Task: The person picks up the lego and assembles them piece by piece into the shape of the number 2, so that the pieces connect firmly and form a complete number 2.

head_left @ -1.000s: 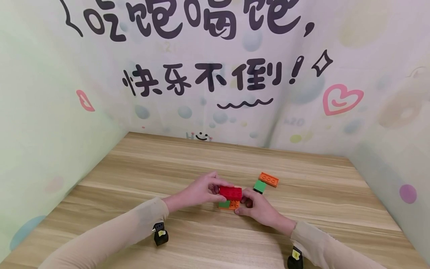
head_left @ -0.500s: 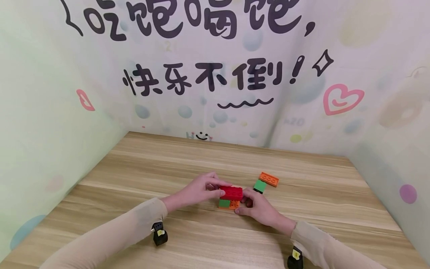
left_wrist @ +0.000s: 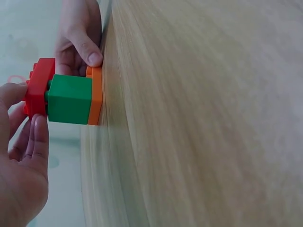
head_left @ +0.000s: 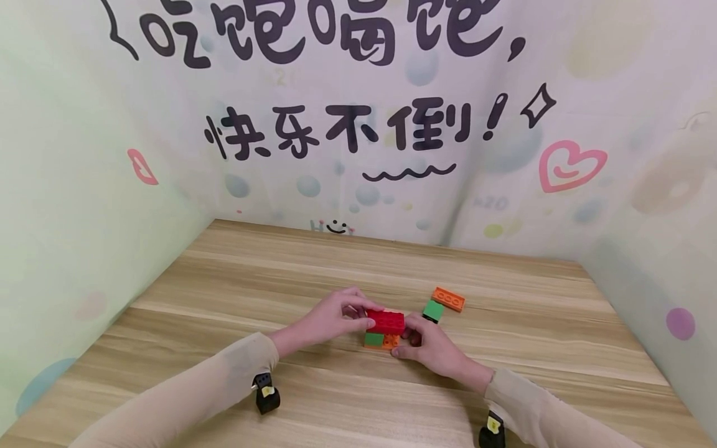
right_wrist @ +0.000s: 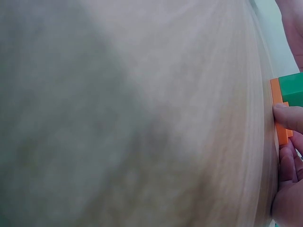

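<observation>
My left hand [head_left: 330, 320] pinches a red building brick [head_left: 388, 322] between thumb and fingers. That brick lies over a green brick [left_wrist: 70, 99], and in the left wrist view some green studs show in a narrow gap between them. Under the green brick is a flat orange plate [left_wrist: 96, 101], resting on the table. My right hand [head_left: 434, 348] grips the right end of this plate, its thumb on the near side in the head view. At the right wrist view's edge, the thumb presses the orange plate [right_wrist: 278, 113] beside the green brick [right_wrist: 292, 87]; the red brick is out of that view.
Behind my right hand, a second green brick [head_left: 433, 310] with a dark base sits on the wooden table [head_left: 269, 267]. A loose orange plate [head_left: 448, 298] lies just beyond it, hollow side up. A printed cloth [head_left: 347, 193] hangs at the table's back edge.
My left hand and the red brick have shifted very slightly to the right over the green brick. The right hand stays in place on the orange plate.
</observation>
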A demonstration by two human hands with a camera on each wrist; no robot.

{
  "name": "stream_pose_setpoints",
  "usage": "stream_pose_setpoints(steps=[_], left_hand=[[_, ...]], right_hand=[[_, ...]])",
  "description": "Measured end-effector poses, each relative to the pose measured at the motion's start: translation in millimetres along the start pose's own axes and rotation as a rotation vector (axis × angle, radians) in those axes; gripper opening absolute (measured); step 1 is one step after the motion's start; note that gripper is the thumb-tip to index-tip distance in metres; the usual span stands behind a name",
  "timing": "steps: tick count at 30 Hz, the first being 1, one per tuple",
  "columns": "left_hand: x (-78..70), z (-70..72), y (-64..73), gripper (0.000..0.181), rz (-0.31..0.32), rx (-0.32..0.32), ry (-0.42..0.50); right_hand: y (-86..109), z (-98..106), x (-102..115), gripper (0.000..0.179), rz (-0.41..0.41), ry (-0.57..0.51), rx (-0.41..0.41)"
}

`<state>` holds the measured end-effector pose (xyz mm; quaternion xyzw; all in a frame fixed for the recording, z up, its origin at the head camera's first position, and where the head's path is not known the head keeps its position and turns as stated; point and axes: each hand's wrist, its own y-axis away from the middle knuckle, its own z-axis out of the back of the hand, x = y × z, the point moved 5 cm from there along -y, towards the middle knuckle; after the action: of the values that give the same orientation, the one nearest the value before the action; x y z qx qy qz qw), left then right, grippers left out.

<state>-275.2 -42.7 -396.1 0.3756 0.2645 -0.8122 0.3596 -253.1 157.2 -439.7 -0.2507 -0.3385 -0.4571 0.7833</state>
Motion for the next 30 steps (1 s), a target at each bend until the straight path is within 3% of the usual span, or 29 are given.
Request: stream_pose_setpoints(steps=[30], left_hand=[[-4.5,-2.6,-2.9,0.02,-0.034,-0.109,0.056]], right_hand=[[0.0,-0.3,1.2,0.028,0.005,0.005,-0.008]])
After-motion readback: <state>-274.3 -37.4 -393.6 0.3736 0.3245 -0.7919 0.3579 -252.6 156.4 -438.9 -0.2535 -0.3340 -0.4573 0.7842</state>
